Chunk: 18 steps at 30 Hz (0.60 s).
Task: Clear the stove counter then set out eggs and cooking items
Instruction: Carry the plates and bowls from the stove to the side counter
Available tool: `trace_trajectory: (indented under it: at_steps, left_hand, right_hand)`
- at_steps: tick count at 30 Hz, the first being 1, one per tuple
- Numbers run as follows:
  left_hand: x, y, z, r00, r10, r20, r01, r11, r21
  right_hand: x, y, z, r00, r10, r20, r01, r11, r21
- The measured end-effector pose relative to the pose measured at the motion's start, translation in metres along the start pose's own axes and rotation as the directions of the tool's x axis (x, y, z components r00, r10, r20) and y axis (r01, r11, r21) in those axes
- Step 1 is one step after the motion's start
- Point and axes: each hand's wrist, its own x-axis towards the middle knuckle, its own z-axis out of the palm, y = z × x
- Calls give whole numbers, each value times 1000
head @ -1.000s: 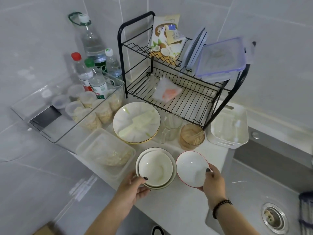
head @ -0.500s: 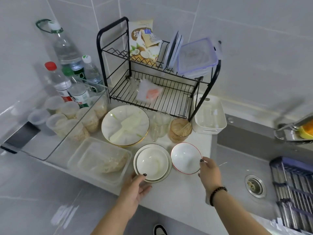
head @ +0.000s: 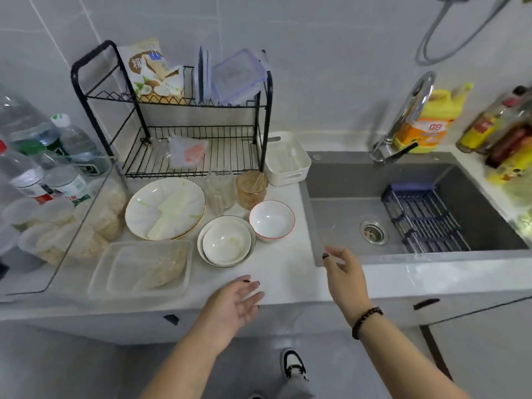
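A: Where are the bowls [head: 227,241]?
B: On the desk [head: 283,276], beside the sink [head: 339,223]. Left hand [head: 234,302] and right hand [head: 344,270] hover, fingers apart, holding nothing.
A: Handling?
B: Probably ceramic: fragile, slippery. Hold the rim.

three bowls [head: 271,220], one plate [head: 165,209], two glasses [head: 220,191], two hands [head: 341,269]

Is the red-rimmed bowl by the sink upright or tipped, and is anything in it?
Upright and empty. The red-rimmed bowl sits flat on the counter with its opening facing up, showing only a bare white inside; neither hand touches it.
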Motion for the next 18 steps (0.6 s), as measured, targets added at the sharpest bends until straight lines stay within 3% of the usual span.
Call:
trace_trajectory:
  at_steps: [8, 18]
  left_hand:
    - [-22, -28, 67, 965, -69, 254, 7, 972, 235]
    - [-72, -165, 229, 847, -267, 459, -39, 831, 556]
  right_hand:
    - [-55, 43, -101, 975, 8, -224, 13, 996, 91]
    - [-144, 120, -279, 827, 149, -542, -33, 976, 217]
